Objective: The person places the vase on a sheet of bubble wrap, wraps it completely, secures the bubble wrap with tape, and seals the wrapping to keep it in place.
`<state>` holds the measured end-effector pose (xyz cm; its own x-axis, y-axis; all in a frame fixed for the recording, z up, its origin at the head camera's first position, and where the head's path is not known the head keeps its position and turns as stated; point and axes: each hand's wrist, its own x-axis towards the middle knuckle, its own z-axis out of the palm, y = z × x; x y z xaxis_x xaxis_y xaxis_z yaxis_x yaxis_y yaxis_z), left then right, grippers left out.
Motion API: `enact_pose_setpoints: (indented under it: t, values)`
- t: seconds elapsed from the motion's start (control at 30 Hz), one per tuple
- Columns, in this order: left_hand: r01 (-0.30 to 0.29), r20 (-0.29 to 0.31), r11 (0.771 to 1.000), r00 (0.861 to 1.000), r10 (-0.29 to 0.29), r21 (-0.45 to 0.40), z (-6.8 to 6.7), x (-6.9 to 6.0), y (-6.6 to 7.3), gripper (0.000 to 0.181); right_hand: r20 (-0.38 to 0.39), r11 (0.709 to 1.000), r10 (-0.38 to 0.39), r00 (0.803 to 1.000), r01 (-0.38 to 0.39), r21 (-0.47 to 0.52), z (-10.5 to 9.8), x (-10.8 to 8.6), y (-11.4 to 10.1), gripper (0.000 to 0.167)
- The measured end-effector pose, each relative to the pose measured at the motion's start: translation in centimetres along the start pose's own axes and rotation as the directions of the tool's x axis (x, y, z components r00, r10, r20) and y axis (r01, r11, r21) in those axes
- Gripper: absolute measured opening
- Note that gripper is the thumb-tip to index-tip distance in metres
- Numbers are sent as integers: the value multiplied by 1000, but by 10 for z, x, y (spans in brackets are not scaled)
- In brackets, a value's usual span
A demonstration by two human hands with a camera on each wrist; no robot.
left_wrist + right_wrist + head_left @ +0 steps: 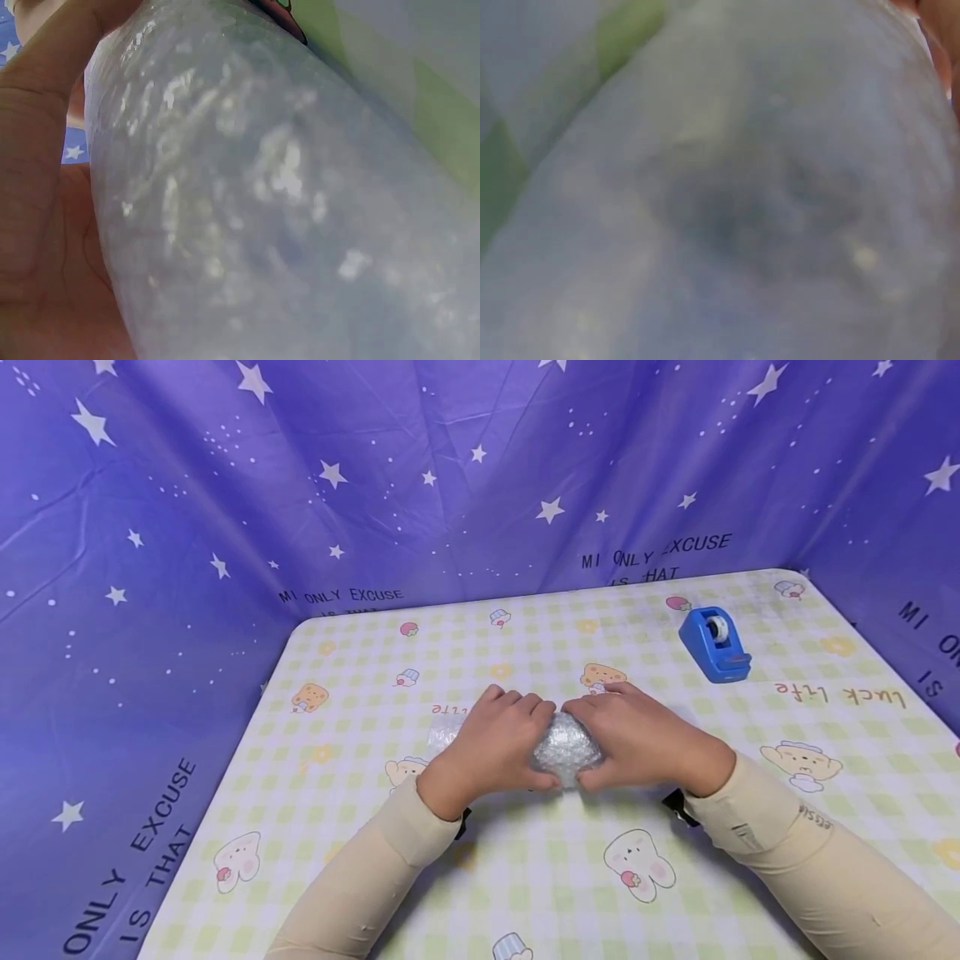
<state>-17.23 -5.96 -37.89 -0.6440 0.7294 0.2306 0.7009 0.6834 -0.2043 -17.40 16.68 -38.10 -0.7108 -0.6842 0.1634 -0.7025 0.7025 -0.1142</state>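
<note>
A roll-shaped bundle of clear bubble wrap lies low over the middle of the table between both hands. My left hand grips its left part, and my right hand grips the right part. Fingers bend over the far side while the thumbs press the near side. Close up in the left wrist view, the shiny bubble wrap fills most of the picture beside the thumb and palm. The right wrist view shows the bubble wrap blurred; a darker patch shows through it, but what is inside cannot be made out.
Toward the back right stands a blue tape dispenser with a roll of tape in it. A checked cloth with cartoon prints covers the table. Purple star-printed curtains hang behind the table and at its sides.
</note>
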Motion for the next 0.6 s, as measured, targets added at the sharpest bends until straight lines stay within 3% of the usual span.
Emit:
enact_pose_setpoints:
  t: [0.27, 0.6]
  values:
    - [-8, -36, 1000, 999, 8, 4, 0, 0, 2, 71, 42, 999, 22, 999, -23, 28, -2, -1, 0, 81]
    - [13, -9, 1000, 1000, -14, -23, 1, 1, 1, 67, 39, 999, 35, 999, -36, 34, -2, -1, 1, 91]
